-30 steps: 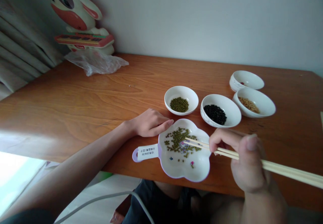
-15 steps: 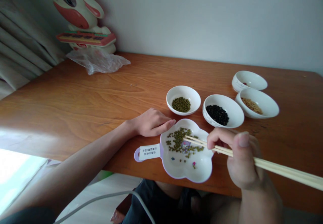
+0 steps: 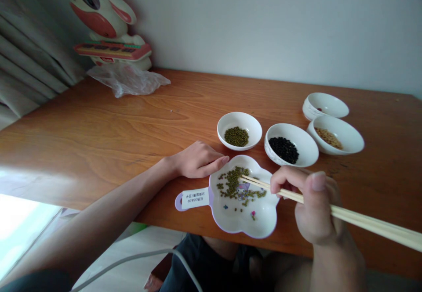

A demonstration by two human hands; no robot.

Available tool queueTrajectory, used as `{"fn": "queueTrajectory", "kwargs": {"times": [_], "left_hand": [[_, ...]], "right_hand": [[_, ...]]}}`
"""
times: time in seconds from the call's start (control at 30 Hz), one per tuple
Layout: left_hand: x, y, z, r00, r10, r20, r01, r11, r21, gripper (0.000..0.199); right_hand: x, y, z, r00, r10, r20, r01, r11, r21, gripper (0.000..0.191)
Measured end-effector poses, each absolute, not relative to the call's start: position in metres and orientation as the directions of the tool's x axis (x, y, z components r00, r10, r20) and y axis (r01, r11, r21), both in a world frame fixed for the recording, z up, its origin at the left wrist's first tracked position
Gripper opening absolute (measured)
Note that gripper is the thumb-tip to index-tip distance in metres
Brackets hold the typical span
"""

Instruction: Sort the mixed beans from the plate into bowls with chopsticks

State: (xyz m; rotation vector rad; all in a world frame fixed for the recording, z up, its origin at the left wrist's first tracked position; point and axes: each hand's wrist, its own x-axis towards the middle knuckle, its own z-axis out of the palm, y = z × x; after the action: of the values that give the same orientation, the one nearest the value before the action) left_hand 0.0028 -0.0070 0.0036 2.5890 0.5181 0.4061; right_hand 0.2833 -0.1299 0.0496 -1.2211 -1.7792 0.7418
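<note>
In the head view, a white flower-shaped plate (image 3: 260,221) with a lilac rim and labelled handle (image 3: 194,198) holds scattered green mung beans (image 3: 234,178). At its upper left edge my left hand (image 3: 201,160) is closed, its thumb on the rim; the other fingers are mostly hidden. My right hand (image 3: 318,204) grips a pair of pale chopsticks (image 3: 365,220), which slant down leftward. Their tips meet close together among the beans; whether a bean is pinched there is too small to tell. Just behind the plate stands a white bowl (image 3: 253,127) of mung beans.
Right of it are a bowl (image 3: 308,147) of black beans, a bowl (image 3: 352,140) of tan beans and a bowl (image 3: 336,106) with something small and reddish. A cow-shaped toy keyboard (image 3: 115,50) and a plastic bag (image 3: 135,81) sit back left. A cable (image 3: 148,254) hangs in front.
The chopstick tips have drawn closer together over the beans, with my right hand shifting very slightly left. My left hand and the plate have stayed put.
</note>
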Motion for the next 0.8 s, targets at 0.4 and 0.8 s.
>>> {"fn": "queueTrajectory", "kwargs": {"times": [0.4,0.8], "left_hand": [[0.002,-0.006,0.003,0.891,0.421,0.17,0.301,-0.828,0.474,0.046],[0.002,-0.006,0.005,0.893,0.426,0.144,0.304,-0.808,0.505,0.046]], "right_hand": [[0.282,-0.132,0.054,-0.159,0.945,0.287,0.47,0.328,-0.82,0.072],[0.281,-0.119,0.058,0.079,0.907,0.414,0.366,0.36,-0.858,0.09]]}}
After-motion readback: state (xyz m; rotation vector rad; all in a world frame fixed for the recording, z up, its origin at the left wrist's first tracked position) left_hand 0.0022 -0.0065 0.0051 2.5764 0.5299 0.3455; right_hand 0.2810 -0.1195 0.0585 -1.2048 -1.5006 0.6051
